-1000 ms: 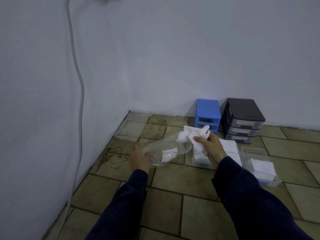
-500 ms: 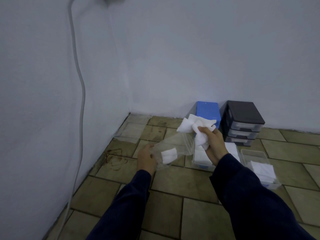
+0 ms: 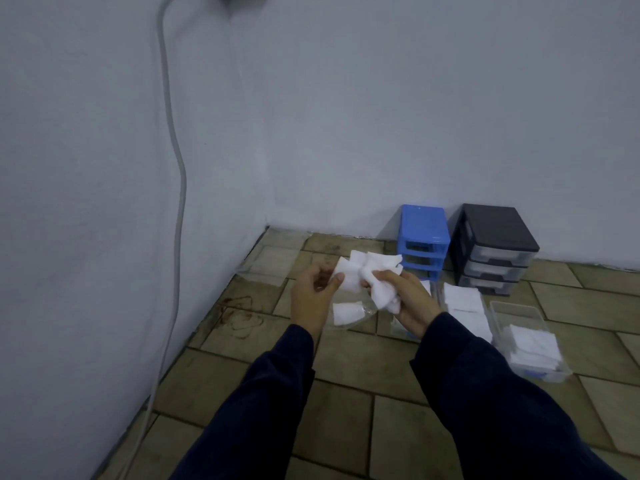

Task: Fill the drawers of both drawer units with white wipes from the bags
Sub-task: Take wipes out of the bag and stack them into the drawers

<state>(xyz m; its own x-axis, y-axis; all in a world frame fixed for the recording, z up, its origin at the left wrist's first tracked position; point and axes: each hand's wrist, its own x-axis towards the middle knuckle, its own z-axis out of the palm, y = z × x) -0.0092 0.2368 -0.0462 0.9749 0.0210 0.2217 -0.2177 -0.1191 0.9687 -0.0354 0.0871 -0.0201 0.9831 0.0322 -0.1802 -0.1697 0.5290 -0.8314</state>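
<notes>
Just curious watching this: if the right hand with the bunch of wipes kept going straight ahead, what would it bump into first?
Probably the blue drawer unit against the wall: the right hand, gripping the wipes, points roughly toward it. Depth is hard to judge from one view.

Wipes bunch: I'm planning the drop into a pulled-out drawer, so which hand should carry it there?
Right, probably. The right hand already grips the wipes bunch, and the pulled-out drawers lie on its side. The left hand holds the clear bag and pinches one wipe's edge.
</notes>
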